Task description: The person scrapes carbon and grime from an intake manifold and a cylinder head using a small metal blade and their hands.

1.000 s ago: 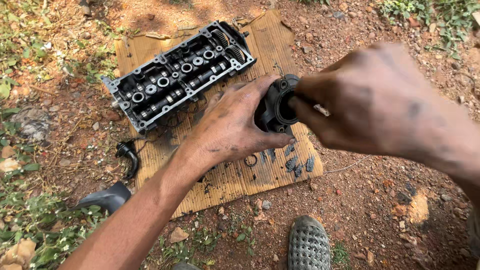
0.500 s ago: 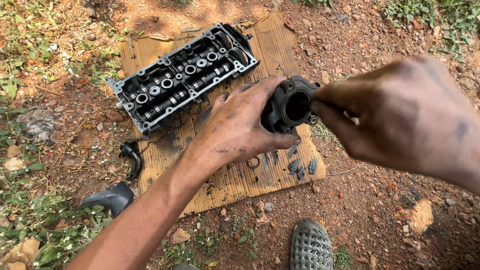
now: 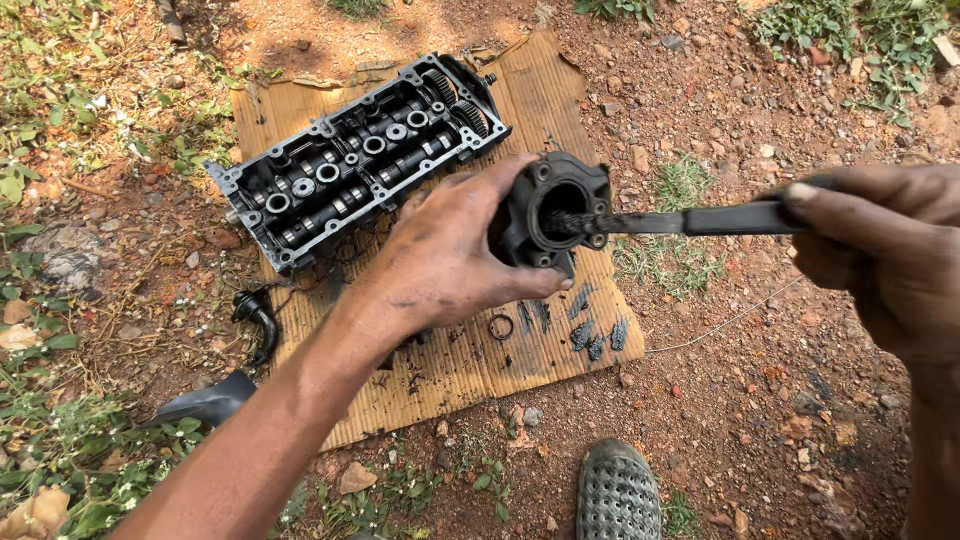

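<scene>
The left hand (image 3: 455, 255) has its grip closed around a black round-bored engine housing (image 3: 555, 210), held up above the cardboard sheet (image 3: 560, 90). The right hand (image 3: 880, 250) grips a dark brush (image 3: 680, 220) shut-fisted, its bristle tip inside the bore. A cylinder head (image 3: 360, 160) lies on the cardboard beyond.

Left hand (image 3: 445, 265) fingers curled in a grip, right hand (image 3: 885, 255) fingers pinched closed

one cylinder head (image 3: 360, 165), one black housing (image 3: 552, 212), one brush (image 3: 690, 220), two hands (image 3: 450, 262)
</scene>
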